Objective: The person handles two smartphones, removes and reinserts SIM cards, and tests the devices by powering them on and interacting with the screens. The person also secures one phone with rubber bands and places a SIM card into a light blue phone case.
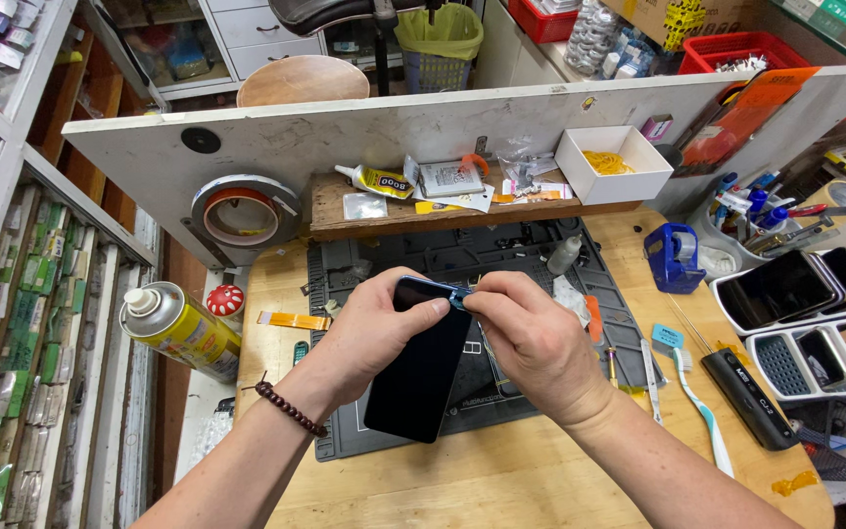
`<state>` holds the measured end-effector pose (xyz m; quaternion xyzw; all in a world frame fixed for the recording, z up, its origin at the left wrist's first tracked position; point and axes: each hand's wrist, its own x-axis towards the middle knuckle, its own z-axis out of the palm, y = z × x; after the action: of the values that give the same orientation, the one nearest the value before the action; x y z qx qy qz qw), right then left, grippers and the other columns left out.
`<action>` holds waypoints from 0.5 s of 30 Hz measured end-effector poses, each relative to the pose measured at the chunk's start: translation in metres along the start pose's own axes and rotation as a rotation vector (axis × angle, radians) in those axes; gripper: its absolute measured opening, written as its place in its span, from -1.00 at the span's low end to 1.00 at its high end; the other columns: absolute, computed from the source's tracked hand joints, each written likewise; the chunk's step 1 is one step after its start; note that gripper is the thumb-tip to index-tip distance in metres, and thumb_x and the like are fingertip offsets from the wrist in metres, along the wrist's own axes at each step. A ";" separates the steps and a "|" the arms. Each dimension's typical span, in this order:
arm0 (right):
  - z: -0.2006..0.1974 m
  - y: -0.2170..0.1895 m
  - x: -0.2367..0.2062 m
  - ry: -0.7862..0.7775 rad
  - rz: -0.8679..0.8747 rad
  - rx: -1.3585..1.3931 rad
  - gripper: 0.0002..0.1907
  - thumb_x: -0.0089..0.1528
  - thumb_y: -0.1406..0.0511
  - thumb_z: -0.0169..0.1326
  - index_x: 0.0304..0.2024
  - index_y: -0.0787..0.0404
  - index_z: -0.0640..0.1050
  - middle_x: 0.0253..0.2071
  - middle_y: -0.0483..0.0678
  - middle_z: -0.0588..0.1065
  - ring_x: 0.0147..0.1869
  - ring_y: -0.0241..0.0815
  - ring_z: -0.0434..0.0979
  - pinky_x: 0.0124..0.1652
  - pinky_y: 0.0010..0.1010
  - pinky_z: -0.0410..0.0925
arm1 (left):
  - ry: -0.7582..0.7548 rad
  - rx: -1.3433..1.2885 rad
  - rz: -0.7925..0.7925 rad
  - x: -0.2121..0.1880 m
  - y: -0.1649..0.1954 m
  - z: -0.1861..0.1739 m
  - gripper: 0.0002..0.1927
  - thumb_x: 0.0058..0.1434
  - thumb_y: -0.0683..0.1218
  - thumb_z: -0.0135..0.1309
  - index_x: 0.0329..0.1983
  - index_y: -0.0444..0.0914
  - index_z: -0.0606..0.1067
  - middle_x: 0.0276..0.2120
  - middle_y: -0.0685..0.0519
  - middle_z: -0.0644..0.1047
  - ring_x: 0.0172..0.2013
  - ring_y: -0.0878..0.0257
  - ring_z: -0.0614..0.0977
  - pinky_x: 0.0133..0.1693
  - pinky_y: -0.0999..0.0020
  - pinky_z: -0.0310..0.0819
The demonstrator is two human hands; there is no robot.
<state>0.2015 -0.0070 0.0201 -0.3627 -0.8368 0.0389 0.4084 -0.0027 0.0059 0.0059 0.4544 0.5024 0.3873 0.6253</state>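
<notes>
The left hand held the black slab-shaped smartphone tilted above the dark grey repair mat, fingers clamped on its top edge, steadying it while the right hand pinched the same corner.

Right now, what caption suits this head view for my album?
Both hands, left hand and right hand, grip a dark phone over a grey mat.
</notes>
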 end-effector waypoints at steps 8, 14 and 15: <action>0.005 -0.001 -0.004 -0.007 0.066 -0.008 -0.83 0.14 0.43 0.25 -0.20 0.19 0.64 -0.17 -0.07 0.56 -0.25 -0.16 0.62 -0.28 -0.38 0.47 | 0.022 0.087 -0.031 0.004 -0.005 0.000 -0.77 0.19 -0.10 0.23 -0.13 -0.29 0.54 -0.32 0.11 0.62 -0.32 0.39 0.61 -0.28 0.44 0.55; 0.014 0.061 -0.023 0.290 0.913 0.645 -0.78 0.21 0.39 0.16 -0.08 0.13 0.56 -0.28 -0.14 0.59 -0.33 -0.39 0.60 -0.33 -0.49 0.50 | 0.022 0.219 -0.068 0.013 -0.002 0.004 -0.74 0.15 -0.10 0.24 -0.11 -0.26 0.54 -0.30 0.08 0.65 -0.31 0.35 0.65 -0.28 0.39 0.59; 0.008 0.083 -0.028 0.277 1.022 0.521 -0.77 0.21 0.38 0.17 -0.06 0.14 0.56 -0.33 -0.08 0.58 -0.35 -0.31 0.59 -0.36 -0.42 0.46 | 0.016 0.236 -0.076 0.014 -0.002 0.004 -0.73 0.15 -0.09 0.24 -0.10 -0.26 0.53 -0.30 0.07 0.65 -0.31 0.35 0.65 -0.28 0.38 0.60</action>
<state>0.2550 0.0379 -0.0335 -0.6093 -0.4577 0.3872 0.5189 0.0043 0.0172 0.0004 0.5025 0.5663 0.3052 0.5777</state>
